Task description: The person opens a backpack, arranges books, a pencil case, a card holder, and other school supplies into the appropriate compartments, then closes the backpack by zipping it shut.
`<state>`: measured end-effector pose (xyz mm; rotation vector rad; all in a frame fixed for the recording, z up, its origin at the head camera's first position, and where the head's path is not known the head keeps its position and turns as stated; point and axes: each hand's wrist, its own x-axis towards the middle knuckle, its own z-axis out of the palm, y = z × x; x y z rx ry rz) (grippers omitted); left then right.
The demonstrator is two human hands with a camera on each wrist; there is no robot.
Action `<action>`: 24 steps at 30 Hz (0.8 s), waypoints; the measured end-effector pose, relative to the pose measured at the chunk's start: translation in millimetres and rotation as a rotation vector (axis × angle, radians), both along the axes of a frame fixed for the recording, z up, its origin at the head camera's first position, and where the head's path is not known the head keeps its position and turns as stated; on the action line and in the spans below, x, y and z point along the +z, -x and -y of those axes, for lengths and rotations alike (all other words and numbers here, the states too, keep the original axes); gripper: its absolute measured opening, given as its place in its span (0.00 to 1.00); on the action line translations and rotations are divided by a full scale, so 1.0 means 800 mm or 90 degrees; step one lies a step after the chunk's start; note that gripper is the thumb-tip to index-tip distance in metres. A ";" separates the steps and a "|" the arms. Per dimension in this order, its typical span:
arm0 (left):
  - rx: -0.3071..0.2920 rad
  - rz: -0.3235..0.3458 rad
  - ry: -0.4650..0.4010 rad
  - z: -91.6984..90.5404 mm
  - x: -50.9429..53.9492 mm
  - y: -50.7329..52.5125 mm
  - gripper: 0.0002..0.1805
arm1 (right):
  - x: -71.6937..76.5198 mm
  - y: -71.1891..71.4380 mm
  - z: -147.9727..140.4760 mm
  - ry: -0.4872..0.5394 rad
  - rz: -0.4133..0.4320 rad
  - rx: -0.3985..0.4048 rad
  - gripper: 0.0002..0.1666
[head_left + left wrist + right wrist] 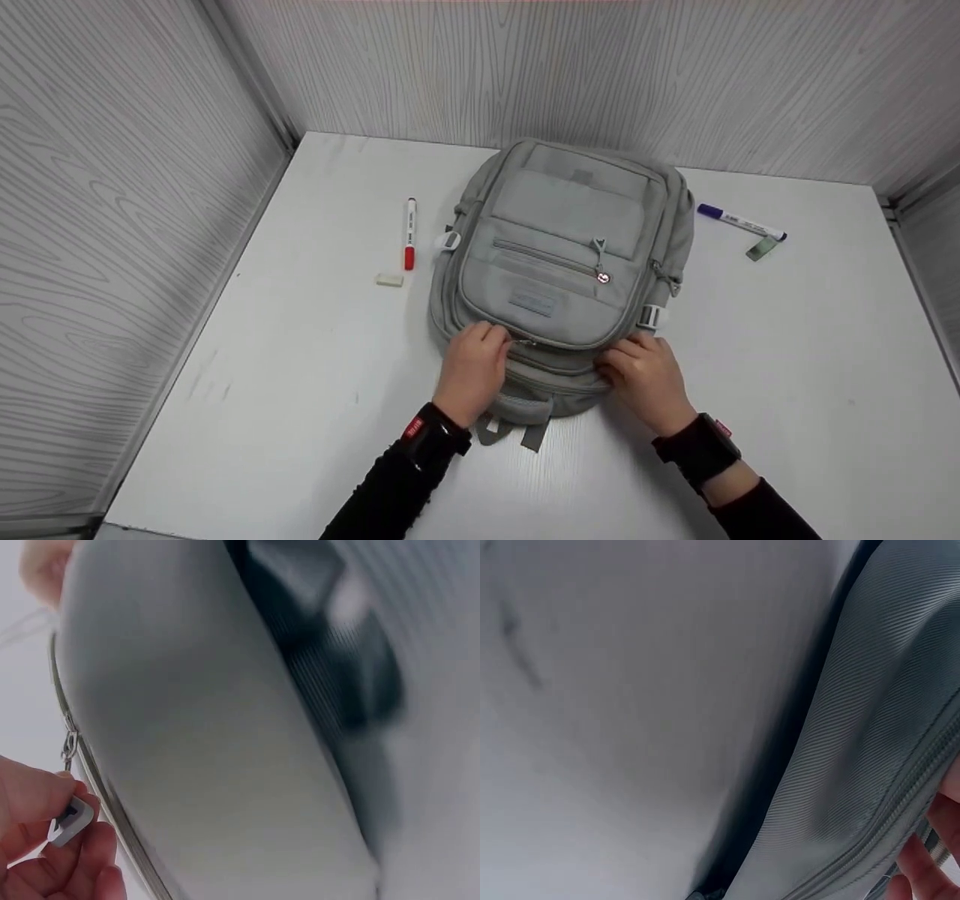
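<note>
A grey-green backpack (570, 202) lies on the white table, its top handle (523, 407) towards the person. My left hand (474, 364) is at the bag's near edge. In the left wrist view its thumb and fingers pinch a zipper pull (71, 821) that hangs from a metal slider (70, 741) on the zipper. My right hand (643, 375) is at the near right corner of the bag. Its fingertips (922, 870) hold the fabric beside a zipper (900, 817) in the right wrist view.
Left of the bag lie a red-capped marker (410, 234) and a small pale eraser (389, 280). To its right are a purple-capped marker (742, 222) and a small green piece (762, 248). Panelled walls (480, 67) close off the table's back and sides.
</note>
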<state>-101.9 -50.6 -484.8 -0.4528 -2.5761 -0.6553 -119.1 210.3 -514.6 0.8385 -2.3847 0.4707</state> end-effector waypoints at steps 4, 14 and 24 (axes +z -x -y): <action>0.031 -0.004 -0.010 0.015 0.002 0.002 0.04 | -0.002 0.003 -0.007 -0.026 0.007 -0.006 0.13; 0.051 -0.016 -0.001 0.028 -0.004 0.004 0.05 | 0.004 0.017 -0.045 -0.079 0.033 -0.021 0.09; 0.064 0.002 -0.003 0.031 -0.008 0.001 0.07 | 0.010 0.040 -0.093 -0.111 0.074 -0.058 0.07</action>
